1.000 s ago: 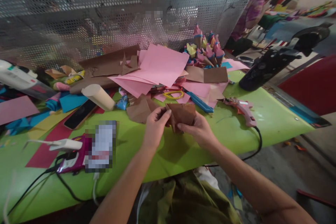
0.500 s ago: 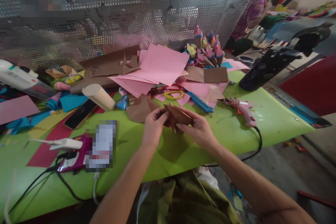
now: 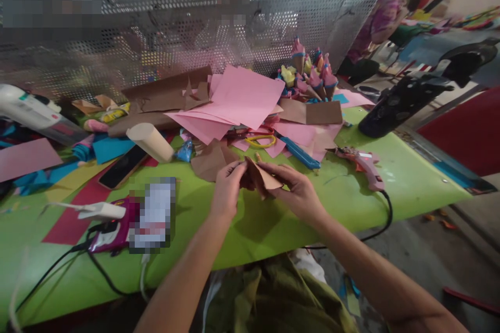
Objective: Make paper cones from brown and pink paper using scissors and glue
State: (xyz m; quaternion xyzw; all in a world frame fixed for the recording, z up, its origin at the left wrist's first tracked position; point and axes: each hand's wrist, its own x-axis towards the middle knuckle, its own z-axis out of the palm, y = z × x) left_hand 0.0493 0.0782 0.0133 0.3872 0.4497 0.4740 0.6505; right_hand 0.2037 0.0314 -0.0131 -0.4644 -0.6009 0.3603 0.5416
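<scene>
Well, brown paper [image 3: 269, 180] in both hands [image 3: 227, 184] [image 3: 299, 190], pink-topped cones [image 3: 315, 82] behind.

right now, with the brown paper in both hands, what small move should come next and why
I'd probably curl the right hand inward, rolling the brown paper toward the left hand: both hands hold it, and it is bent, with a paler flap standing open on the right.

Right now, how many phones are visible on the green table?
2: a dark phone lies beside the beige tube, and a pixelated phone lies with a white cable at its lower end. More may be hidden under the papers.
</scene>
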